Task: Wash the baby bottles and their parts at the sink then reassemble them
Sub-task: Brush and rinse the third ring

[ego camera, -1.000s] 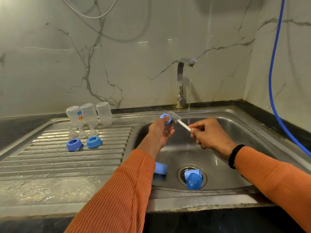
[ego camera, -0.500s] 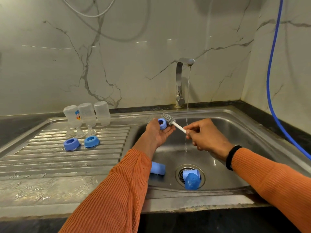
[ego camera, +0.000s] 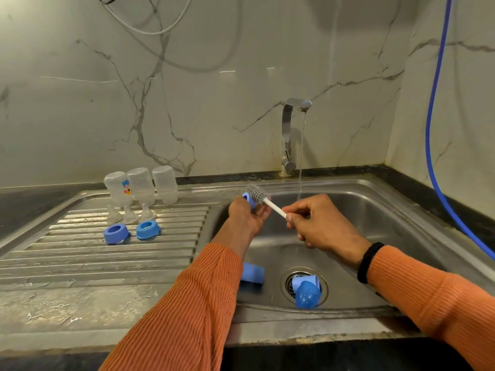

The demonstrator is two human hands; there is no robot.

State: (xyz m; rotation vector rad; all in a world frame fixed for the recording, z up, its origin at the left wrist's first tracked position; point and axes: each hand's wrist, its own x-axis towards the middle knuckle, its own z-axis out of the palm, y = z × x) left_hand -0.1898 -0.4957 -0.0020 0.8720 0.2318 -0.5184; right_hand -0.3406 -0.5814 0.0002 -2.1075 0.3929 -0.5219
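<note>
The steel sink (ego camera: 401, 210) is lying beneath both hands, with water from the tap (ego camera: 290, 135) running down just behind the right hand (ego camera: 321, 223). Three clear bottles (ego camera: 140, 187) are standing inverted on the drainboard well to the left of the left hand (ego camera: 245, 215), with two blue collars (ego camera: 131, 231) lying just in front of them. The left hand is gripping a blue ring (ego camera: 247, 199) in curled fingers while the right hand is pinching the white handle of a small brush (ego camera: 261, 196), whose grey bristles are touching that ring.

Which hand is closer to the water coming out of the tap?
Right. The right hand sits just below the falling water stream; the left hand is farther off to the stream's left.
</note>
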